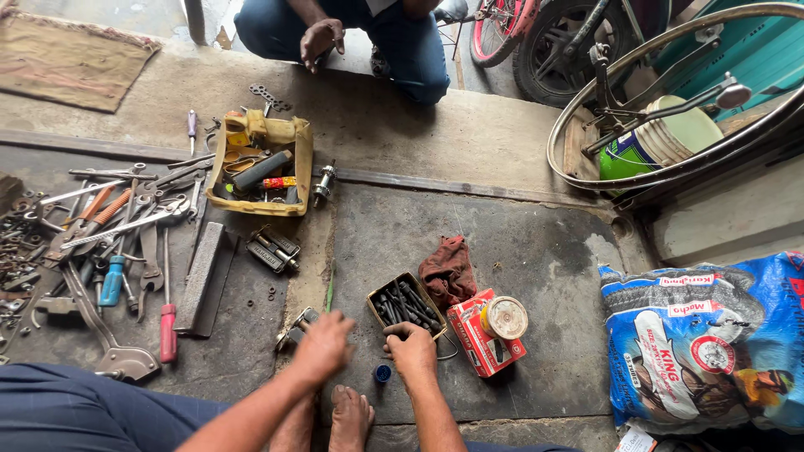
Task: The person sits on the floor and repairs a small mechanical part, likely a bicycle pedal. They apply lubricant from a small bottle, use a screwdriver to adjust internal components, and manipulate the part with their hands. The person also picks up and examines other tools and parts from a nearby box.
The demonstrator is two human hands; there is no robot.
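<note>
My left hand (322,345) reaches down to the stone floor beside a small metal part (295,325), fingers curled; whether it grips anything is hidden. My right hand (412,346) rests at the near edge of a small open box of black bolts (405,305), fingers bent around something dark. A small blue cap (383,373) lies between my hands, just above my bare feet (335,418).
A red rag (448,269), a red carton (481,336) with a round tin (503,318) on it, a yellow tool tray (261,164), scattered wrenches and pliers (109,222), a bicycle rim (670,100), and a printed sack (708,343) surround me. Another person (352,38) crouches opposite.
</note>
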